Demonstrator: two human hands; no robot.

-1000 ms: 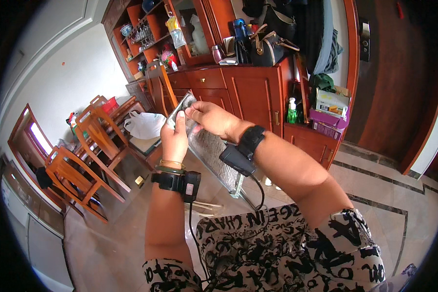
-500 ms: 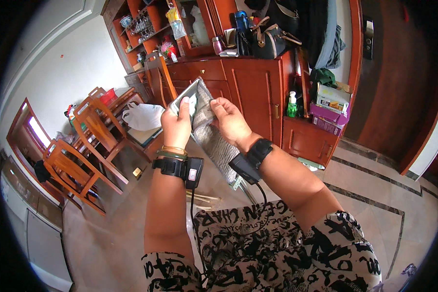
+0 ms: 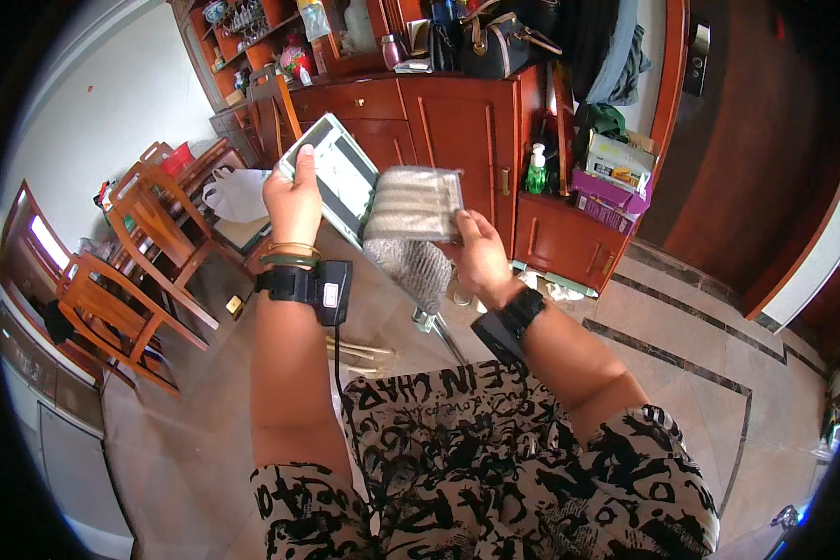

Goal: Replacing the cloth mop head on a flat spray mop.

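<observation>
My left hand (image 3: 294,201) grips the edge of a flat mop head (image 3: 343,177), a pale rectangular frame with dark strips and a light middle, tilted in front of me. The thumb lies on its face. My right hand (image 3: 483,250) pinches the corner of a grey-beige mop pad (image 3: 415,203) with fuzzy stripes. This pad is largely peeled off the plate and folds over, its shaggy lower part hanging beside the head. Below the pad a metal pole (image 3: 446,341) shows, running down toward my lap. Where pad and head still meet is hidden.
Wooden chairs (image 3: 163,224) and a table holding a white plastic bag (image 3: 236,194) stand at the left. Ahead is a red-brown cabinet (image 3: 462,131) with handbags (image 3: 499,47) on top. A green pump bottle (image 3: 536,168) and purple box (image 3: 607,198) sit on the lower cabinet at right.
My right hand has pulled the pad away to the right and down, baring the mop head's face. My left hand has shifted slightly left with the head.
</observation>
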